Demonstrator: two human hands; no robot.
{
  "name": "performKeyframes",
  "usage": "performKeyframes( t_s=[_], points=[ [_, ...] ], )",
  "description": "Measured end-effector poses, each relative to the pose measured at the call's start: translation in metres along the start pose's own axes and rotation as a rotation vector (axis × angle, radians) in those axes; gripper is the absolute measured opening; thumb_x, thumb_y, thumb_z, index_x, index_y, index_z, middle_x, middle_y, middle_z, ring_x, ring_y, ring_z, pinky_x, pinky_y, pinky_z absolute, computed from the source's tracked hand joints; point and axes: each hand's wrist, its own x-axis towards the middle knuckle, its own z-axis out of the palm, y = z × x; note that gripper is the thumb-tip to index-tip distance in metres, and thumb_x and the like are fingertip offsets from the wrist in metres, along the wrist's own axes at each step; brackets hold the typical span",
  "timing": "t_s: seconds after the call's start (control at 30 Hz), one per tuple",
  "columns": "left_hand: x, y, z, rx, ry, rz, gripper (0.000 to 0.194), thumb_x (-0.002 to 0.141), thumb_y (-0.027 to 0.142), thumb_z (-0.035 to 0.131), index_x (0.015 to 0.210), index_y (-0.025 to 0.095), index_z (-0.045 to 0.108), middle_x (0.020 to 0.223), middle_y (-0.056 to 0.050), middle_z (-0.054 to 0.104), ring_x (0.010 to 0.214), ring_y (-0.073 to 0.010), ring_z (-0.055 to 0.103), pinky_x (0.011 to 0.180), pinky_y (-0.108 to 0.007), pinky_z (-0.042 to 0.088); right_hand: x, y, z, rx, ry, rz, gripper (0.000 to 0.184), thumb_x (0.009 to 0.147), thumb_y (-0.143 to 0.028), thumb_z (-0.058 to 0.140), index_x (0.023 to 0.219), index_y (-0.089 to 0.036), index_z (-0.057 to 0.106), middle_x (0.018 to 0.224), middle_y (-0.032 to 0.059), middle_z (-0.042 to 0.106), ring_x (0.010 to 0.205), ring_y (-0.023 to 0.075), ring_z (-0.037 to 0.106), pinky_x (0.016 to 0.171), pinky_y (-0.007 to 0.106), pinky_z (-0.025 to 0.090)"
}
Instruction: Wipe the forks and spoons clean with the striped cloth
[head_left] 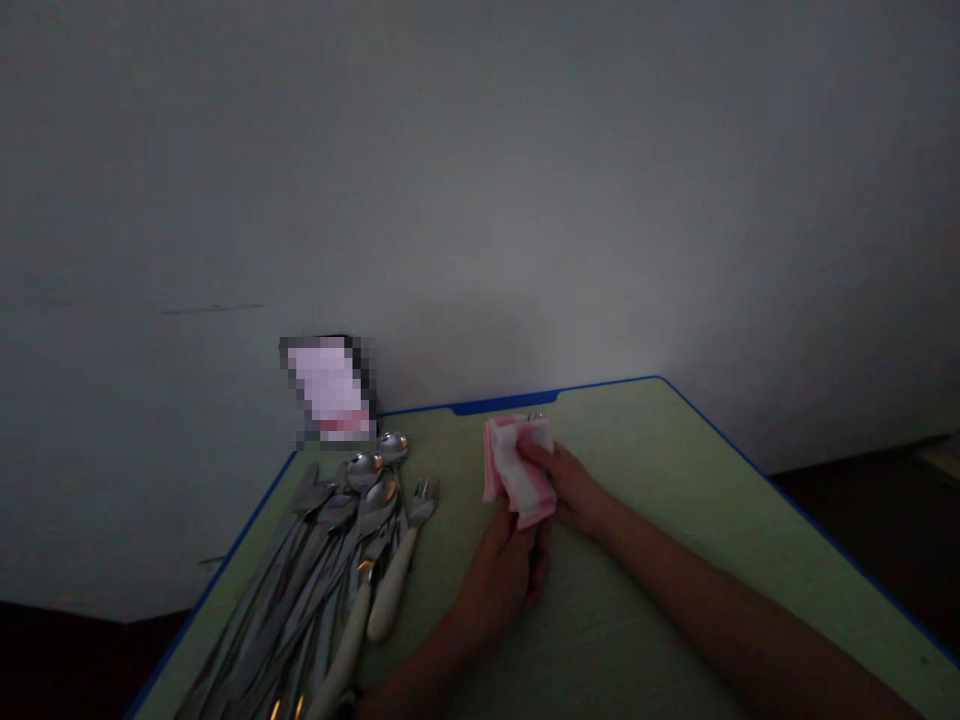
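Note:
A pink-and-white cloth (517,470) is folded over a fork, whose metal tines (535,416) poke out past its far edge. My right hand (566,485) is closed on the cloth, with the thumb pressing on top. Just below the cloth, my left hand (506,570) is closed around the fork's handle end, which is hidden by the fingers. To the left of my hands lies a pile of cutlery (322,560), with spoons (364,470) and a white-handled fork (405,560) at its right edge.
The pale green table (637,450) has a blue rim and stands against a grey wall (562,200). A phone-like device with a blurred screen (330,390) leans on the wall at the table's far left corner.

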Motion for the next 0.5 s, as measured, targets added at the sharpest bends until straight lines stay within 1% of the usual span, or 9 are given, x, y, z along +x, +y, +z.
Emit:
performKeyframes(
  t_s=[0.07,0.1,0.17,0.27,0.33,0.4,0.5],
  points=[
    [-0.0016,0.002,0.0014,0.028,-0.007,0.003,0.021,0.086,0.042,0.038,0.085,0.021,0.043,0.049,0.008,0.04,0.032,-0.0063,0.031,0.029,-0.016,0.025,-0.0003,0.0012,0.0002,0.041,0.021,-0.001,0.03,0.075,-0.041,0.063,0.086,-0.014,0.061,0.072,0.0017,0.064,0.062,0.0115,0.057,0.059,0.023,0.046],
    [-0.0024,0.0035,0.0021,0.034,-0.009,0.009,0.021,0.086,0.042,0.039,0.086,0.021,0.043,0.049,0.008,0.04,0.032,-0.0063,0.031,0.029,-0.017,0.025,-0.0001,0.0015,0.0001,0.067,0.034,0.0,0.032,0.072,-0.045,0.064,0.083,-0.015,0.062,0.068,0.0009,0.064,0.058,0.011,0.056,0.056,0.022,0.044],
    [-0.0037,0.0062,0.0032,0.045,-0.013,0.026,0.022,0.085,0.043,0.041,0.087,0.021,0.044,0.051,0.008,0.041,0.032,-0.0062,0.032,0.03,-0.017,0.026,0.0011,0.0017,-0.0001,0.113,0.062,0.006,0.037,0.071,-0.05,0.063,0.084,-0.015,0.062,0.067,0.001,0.065,0.058,0.0111,0.056,0.056,0.021,0.044],
    [-0.0045,0.0077,0.0033,0.073,-0.035,0.06,0.023,0.082,0.043,0.047,0.088,0.021,0.046,0.053,0.007,0.044,0.034,-0.0064,0.036,0.032,-0.017,0.027,0.0043,0.0017,0.0002,0.142,0.081,0.021,0.043,0.073,-0.055,0.057,0.089,-0.015,0.062,0.073,0.003,0.067,0.065,0.0133,0.06,0.06,0.023,0.045],
    [-0.0042,0.0071,0.0031,0.071,-0.057,0.07,0.024,0.082,0.044,0.048,0.089,0.021,0.046,0.052,0.007,0.044,0.035,-0.0066,0.036,0.031,-0.017,0.027,0.0061,0.0015,0.0012,0.175,0.082,0.055,0.047,0.075,-0.058,0.053,0.09,-0.014,0.062,0.075,0.0043,0.067,0.068,0.0148,0.061,0.062,0.024,0.046],
    [-0.0034,0.0061,0.0031,0.045,-0.054,0.064,0.027,0.084,0.047,0.043,0.088,0.021,0.045,0.051,0.008,0.04,0.034,-0.0066,0.034,0.03,-0.016,0.027,0.0067,0.0008,0.0024,0.223,0.078,0.101,0.047,0.078,-0.056,0.05,0.091,-0.013,0.061,0.074,0.005,0.067,0.069,0.0153,0.062,0.063,0.025,0.047],
    [-0.0016,0.0047,0.0033,-0.004,-0.021,0.025,0.032,0.085,0.053,0.035,0.083,0.022,0.042,0.051,0.009,0.035,0.032,-0.0064,0.031,0.026,-0.016,0.026,0.0049,-0.0009,0.0034,0.26,0.034,0.132,0.037,0.081,-0.046,0.052,0.092,-0.011,0.061,0.071,0.0049,0.067,0.066,0.0147,0.062,0.063,0.025,0.047]
  ],
)
